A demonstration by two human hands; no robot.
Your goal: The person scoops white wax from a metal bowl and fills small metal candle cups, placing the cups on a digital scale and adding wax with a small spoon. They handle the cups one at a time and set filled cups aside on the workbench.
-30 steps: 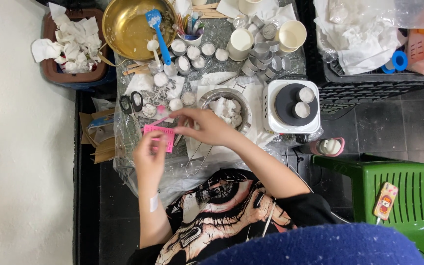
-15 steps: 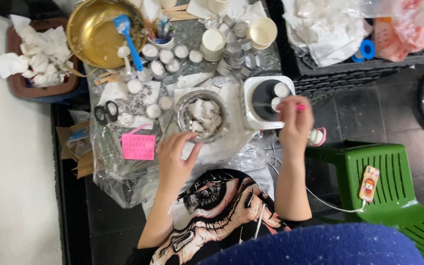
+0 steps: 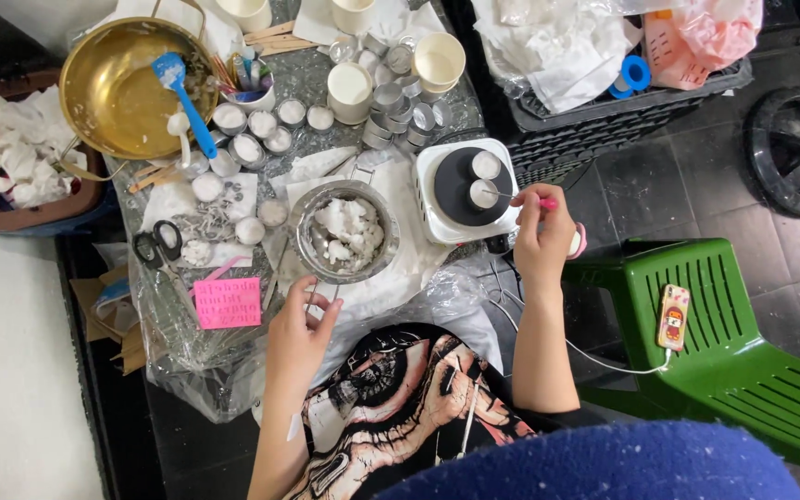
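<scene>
1. Nearest the camera: a blue fabric edge (image 3: 604, 463) and a black printed shirt (image 3: 400, 407) low in the frame, both forearms reaching up from them toward a low, plastic-covered table (image 3: 187, 361).
2. Left hand (image 3: 300, 329) — fingers loosely spread, palm down, gripping nothing, fingertips at the near rim of a metal bowl (image 3: 344, 231) filled with white wax chunks.
3. Just left of that hand: a pink card (image 3: 227, 303) lying flat, with black-handled scissors (image 3: 159, 245) a little beyond it.
4. Right hand (image 3: 541, 236) — fingers pressed together, pinching a thin pink-handled tool (image 3: 525, 197), its slim metal tip reaching over a small tin (image 3: 483, 194) on the hot plate.
5. White hot plate (image 3: 465, 190) with a dark round top, just right of the metal bowl, carrying two small wax-filled tins, well apart from the left hand.
6. To the right, off the table: a green plastic chair (image 3: 724, 352) with a phone (image 3: 673, 317) lying on its seat, a white cable running from it.
7. Farther up the table: rows of small filled tins (image 3: 261, 125), empty metal cups (image 3: 400, 102) and paper cups (image 3: 440, 60).
8. Farthest left: a brass basin (image 3: 122, 88) holding a blue spatula (image 3: 187, 97), crumpled tissues (image 3: 11, 162) beside it.
9. Farthest right: a black crate (image 3: 594, 116) stuffed with white and pink bags.
</scene>
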